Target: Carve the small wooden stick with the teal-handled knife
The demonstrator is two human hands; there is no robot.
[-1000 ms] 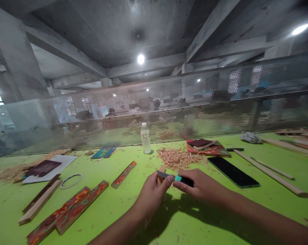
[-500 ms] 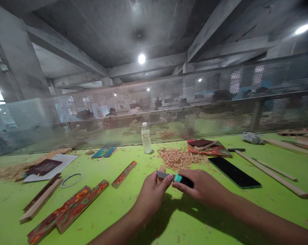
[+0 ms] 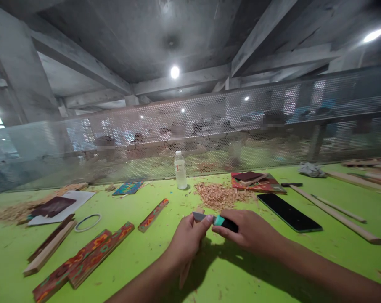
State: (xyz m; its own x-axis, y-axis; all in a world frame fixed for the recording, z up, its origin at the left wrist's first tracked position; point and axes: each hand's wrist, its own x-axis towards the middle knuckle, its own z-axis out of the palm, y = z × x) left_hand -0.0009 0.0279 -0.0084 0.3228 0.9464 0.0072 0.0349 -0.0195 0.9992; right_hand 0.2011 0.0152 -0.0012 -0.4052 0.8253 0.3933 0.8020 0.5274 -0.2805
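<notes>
My left hand [image 3: 188, 235] is closed around a narrow strip of wood [image 3: 184, 272]. One end of the strip pokes out above the fingers and the other hangs below the palm. My right hand [image 3: 252, 229] grips a utility knife [image 3: 227, 223] with a black and teal handle. Its grey blade [image 3: 200, 216] points left and lies across the upper part of the wood. My left thumb presses against the blade near the handle. The cutting edge on the wood is partly hidden by my fingers.
A heap of wood shavings [image 3: 217, 195] and a water bottle [image 3: 180, 171] stand ahead. On the right are a phone [image 3: 288, 212] and a hammer [image 3: 335, 214]. Painted wood strips [image 3: 99, 254] and a ring [image 3: 88, 222] lie left. A perforated metal screen [image 3: 152, 147] borders the table.
The wood strip has tilted or shifted in my left hand, so its lower end now shows beneath the palm. Both hands and the knife stay almost in place.
</notes>
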